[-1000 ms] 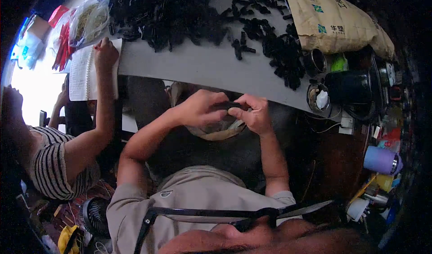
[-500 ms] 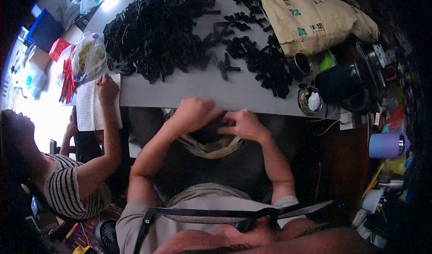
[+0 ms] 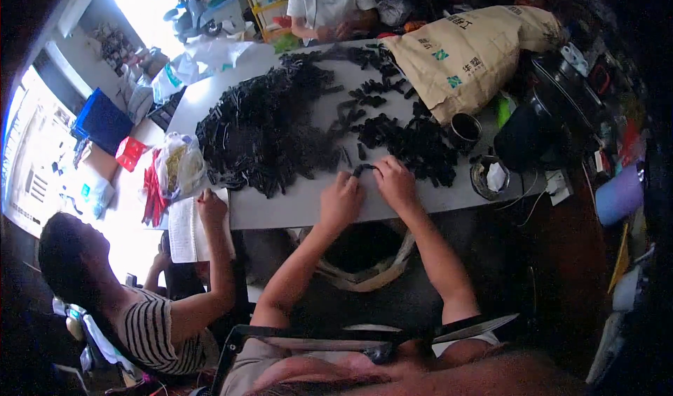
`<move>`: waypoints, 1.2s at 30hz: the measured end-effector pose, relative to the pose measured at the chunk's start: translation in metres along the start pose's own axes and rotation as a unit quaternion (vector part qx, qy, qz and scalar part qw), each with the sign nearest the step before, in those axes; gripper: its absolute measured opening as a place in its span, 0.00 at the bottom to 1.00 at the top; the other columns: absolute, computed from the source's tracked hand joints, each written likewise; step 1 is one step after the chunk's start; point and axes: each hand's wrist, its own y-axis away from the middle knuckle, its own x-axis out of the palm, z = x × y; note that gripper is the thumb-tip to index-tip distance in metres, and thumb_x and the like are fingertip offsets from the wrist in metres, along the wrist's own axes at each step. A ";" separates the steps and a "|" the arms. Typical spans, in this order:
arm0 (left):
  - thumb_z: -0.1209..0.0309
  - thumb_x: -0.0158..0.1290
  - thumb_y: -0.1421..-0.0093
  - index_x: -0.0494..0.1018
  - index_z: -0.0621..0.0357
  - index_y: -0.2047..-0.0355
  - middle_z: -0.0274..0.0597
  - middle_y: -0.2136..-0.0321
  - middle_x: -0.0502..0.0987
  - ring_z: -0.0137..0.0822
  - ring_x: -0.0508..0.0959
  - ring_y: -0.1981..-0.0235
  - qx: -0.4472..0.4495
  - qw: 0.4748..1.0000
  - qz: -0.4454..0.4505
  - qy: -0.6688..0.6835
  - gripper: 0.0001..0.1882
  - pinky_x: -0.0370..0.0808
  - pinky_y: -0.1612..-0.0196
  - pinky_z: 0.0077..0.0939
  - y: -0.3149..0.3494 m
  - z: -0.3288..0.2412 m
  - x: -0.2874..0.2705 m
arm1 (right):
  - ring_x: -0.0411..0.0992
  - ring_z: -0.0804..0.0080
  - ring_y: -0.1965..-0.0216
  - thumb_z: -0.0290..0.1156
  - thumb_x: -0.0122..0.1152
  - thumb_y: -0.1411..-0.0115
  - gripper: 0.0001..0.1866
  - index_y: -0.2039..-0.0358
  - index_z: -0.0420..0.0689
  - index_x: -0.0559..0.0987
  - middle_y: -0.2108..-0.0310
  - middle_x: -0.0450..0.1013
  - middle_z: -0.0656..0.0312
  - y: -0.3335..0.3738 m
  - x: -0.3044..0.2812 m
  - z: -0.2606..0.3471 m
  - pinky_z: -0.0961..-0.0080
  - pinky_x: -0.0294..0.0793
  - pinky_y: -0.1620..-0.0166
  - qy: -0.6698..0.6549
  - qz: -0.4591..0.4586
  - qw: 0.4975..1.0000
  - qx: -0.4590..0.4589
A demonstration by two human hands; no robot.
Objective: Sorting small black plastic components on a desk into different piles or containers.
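Over the near part of the table, both hands meet at a short black plastic-looking piece [image 3: 363, 168]. My left hand [image 3: 342, 203] has its fingers closed on the left end. The right end is pinched between thumb and fingers of my right hand [image 3: 397, 186]. Just beyond lie a large heap of similar dark pieces [image 3: 256, 126] and a smaller cluster [image 3: 403, 140] to its right. What kind of part they are is too small to tell. Below the table edge, at my lap, sits a dark-looking container with a pale rim [image 3: 361, 280].
At my left a person in a striped shirt [image 3: 151, 329] holds a pen over a notebook [image 3: 184, 231]. Another person in white [image 3: 329, 10] sits across the table. A paper sack [image 3: 470, 59], a metal cup [image 3: 465, 131] and a glass bowl [image 3: 488, 177] stand at the right.
My hands have risen from over the lap container to the table and now hold a black piece. The view has tilted up, bringing the person opposite into sight.
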 end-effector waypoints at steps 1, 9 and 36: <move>0.66 0.54 0.39 0.70 0.56 0.64 0.51 0.62 0.72 0.56 0.79 0.69 -0.005 1.000 -0.002 -0.011 0.08 0.77 0.71 0.50 -0.001 0.003 -0.001 | 0.77 0.52 0.57 0.33 0.62 0.37 0.10 0.58 0.44 0.82 0.59 0.77 0.53 -0.003 -0.005 0.004 0.58 0.78 0.56 -0.023 0.013 0.999 0.023; 0.72 0.52 0.41 0.67 0.57 0.55 0.51 0.56 0.70 0.60 0.77 0.60 -0.057 0.994 0.086 -0.025 0.14 0.76 0.63 0.54 0.005 0.030 -0.004 | 0.79 0.50 0.61 0.33 0.62 0.38 0.11 0.57 0.44 0.82 0.61 0.80 0.51 -0.003 -0.005 0.012 0.59 0.78 0.58 -0.116 -0.001 0.992 0.050; 0.71 0.52 0.41 0.70 0.59 0.49 0.57 0.55 0.74 0.62 0.76 0.54 -0.008 0.989 0.139 -0.050 0.19 0.74 0.54 0.51 -0.010 0.038 -0.017 | 0.80 0.50 0.64 0.37 0.62 0.38 0.11 0.61 0.43 0.82 0.65 0.80 0.53 0.004 -0.002 -0.004 0.57 0.78 0.60 -0.166 -0.015 0.986 0.026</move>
